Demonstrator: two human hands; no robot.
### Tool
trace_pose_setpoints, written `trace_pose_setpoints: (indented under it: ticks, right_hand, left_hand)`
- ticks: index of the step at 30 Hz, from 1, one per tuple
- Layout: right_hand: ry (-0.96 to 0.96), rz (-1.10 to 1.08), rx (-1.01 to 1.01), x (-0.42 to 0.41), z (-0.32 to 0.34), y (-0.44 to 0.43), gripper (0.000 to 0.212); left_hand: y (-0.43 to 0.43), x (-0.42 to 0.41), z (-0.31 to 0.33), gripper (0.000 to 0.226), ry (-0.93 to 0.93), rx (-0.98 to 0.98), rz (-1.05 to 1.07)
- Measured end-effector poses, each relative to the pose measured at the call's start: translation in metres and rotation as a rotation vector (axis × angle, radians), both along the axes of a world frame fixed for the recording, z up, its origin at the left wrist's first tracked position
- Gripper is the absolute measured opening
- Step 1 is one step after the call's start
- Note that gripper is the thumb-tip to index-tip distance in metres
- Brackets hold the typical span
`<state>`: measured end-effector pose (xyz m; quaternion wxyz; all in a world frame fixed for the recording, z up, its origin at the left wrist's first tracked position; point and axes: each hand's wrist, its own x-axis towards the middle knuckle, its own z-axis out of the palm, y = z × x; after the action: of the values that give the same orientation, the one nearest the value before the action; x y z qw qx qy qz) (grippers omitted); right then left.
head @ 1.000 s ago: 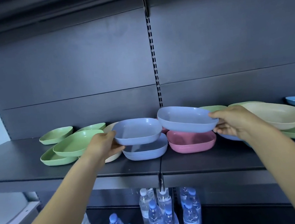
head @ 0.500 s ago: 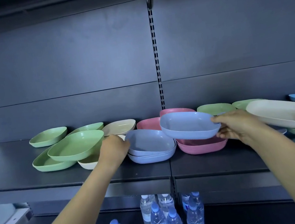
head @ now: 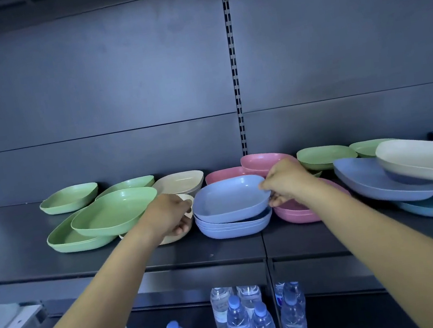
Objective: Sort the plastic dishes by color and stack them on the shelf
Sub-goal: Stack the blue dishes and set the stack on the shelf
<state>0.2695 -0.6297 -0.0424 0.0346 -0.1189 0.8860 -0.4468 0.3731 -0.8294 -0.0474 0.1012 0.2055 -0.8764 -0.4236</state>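
Dark grey metal shelf (head: 112, 259) under a slotted back panel; action near the front edge, at the middle seam. Right fingertips (head: 267, 186) pinched on the right rim of a periwinkle-blue rounded-square plastic dish (head: 228, 195), right hand (head: 287, 181) behind them. Resting slightly tilted atop the stack of matching blue dishes (head: 232, 225), not yet nested. Left hand (head: 169, 215) just left of that stack, fingers curled over a cream plastic dish (head: 177, 237); cannot tell whether gripping it. Probably light, stiff, smooth and a little slippery, hardly fragile: best taken by opposite rims, thumb on top.
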Motion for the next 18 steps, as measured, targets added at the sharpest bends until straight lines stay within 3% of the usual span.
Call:
trace_pose_setpoints:
  ticks: [3,6,10,13,18]
  right_hand:
    - [0.167,-0.032,0.175,-0.002,-0.011,-0.006,0.017]
    - [0.257,-0.035,0.272,-0.002,-0.015,-0.002,0.038]
    - [0.193,0.040,0.287,-0.003,-0.016,0.007,0.030]
    - [0.169,0.108,0.329,-0.006,-0.019,0.009,0.037]
    - [0.177,0.127,0.304,-0.007,-0.026,0.009,0.036]
  left_hand:
    - [0.002,0.002,-0.002,0.020,0.022,-0.020,-0.031]
    - [0.007,0.005,-0.004,0.020,0.023,-0.023,-0.038]
    - [0.016,0.007,-0.011,0.025,0.065,-0.063,-0.027]
    - [0.018,0.006,-0.017,0.026,0.095,-0.078,0.014]
    - [0.019,0.004,-0.019,0.005,0.081,0.167,0.065]
